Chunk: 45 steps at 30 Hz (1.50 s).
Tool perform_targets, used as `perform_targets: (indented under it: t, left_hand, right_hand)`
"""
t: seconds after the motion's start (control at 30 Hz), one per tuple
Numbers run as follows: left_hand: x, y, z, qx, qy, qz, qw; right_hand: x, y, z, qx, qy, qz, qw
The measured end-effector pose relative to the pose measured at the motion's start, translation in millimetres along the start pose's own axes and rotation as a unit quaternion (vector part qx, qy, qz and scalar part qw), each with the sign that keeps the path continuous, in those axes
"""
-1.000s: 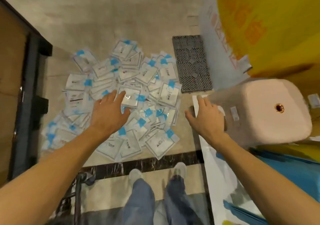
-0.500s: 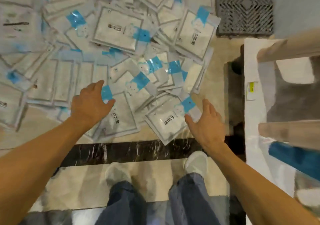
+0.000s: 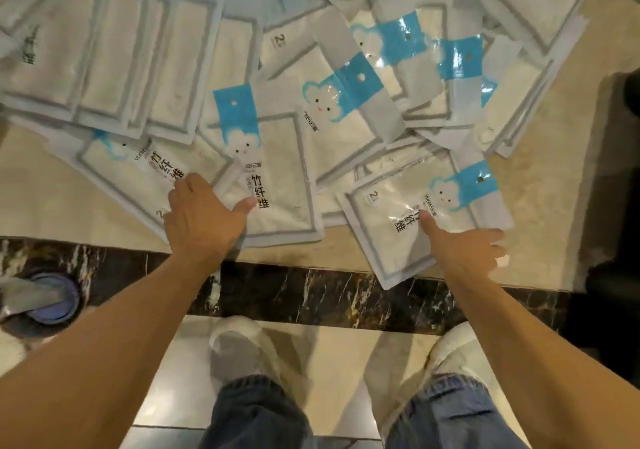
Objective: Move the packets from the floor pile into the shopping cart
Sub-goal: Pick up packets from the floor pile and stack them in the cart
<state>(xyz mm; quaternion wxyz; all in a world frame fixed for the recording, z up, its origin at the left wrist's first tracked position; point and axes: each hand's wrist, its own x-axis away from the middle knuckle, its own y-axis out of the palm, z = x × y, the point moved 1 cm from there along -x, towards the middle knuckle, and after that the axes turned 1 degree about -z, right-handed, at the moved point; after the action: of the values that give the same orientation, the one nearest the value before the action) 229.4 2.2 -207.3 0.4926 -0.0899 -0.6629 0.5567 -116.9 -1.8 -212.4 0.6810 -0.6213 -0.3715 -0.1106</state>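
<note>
On the floor (image 3: 540, 185), a big pile (image 3: 242, 50) of white packets with blue tops fills the top of the view. It looks much nearer and bigger than half a second ago, and the grate and the white box at the right are out of view now.

A dark stripe (image 3: 311, 292) of marble runs across the floor just below the pile. The near edge of the pile stops just short of it, with a thin strip of bare tan floor between them. More bare floor lies to the right of the pile and at the lower left. A round blue thing (image 3: 52, 296) sits on the stripe at the far left. Two shoes (image 3: 239, 348) and blue trouser legs (image 3: 256, 414) stand below the stripe.

Both hands have come down onto the pile since the last frame, when they hung above it.

The left hand (image 3: 204, 220) lies on two packets at the near edge. Its thumb is pressed flat on the middle packet (image 3: 277, 185). Its fingers are bent over the edge of the left packet (image 3: 114, 175), but I cannot tell if they really hold it.

The right hand (image 3: 464, 251) lies on the right packet (image 3: 391, 227), which sticks out from the pile and has one corner over the stripe. Its thumb points up onto the black print. Its fingers are spread out flat toward the right and do not hold anything.
</note>
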Motion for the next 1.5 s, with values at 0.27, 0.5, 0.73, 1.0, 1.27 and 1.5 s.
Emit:
perform_targets:
  t: [0.27,0.5,0.73,1.0,1.27,1.5]
  left_hand:
    - [11,14,13,0.204,-0.281,-0.046,0.937]
    - [12,24,14,0.324,-0.319,-0.078,0.887]
    - [29,29,26,0.185,-0.25,-0.069,0.948]
    - [54,43,32,0.138,-0.134,-0.067,0.979]
    - [73,17,15,0.274,-0.043,-0.121,0.953]
    - [93,-44,17,0.412,-0.057,-0.135,0.899]
  right_hand:
    - [-124,49,62,-0.282,0.097,-0.066,0.952]
    - [6,20,-6,-0.369,0.104,-0.117,0.916]
    - [10,14,0,-0.381,0.067,-0.098,0.917]
    - [4,-14,17,-0.416,-0.013,-0.105,0.903]
    - [2,-47,32,-0.421,-0.06,-0.143,0.893]
    - [33,-106,22,-0.418,-0.06,-0.19,0.886]
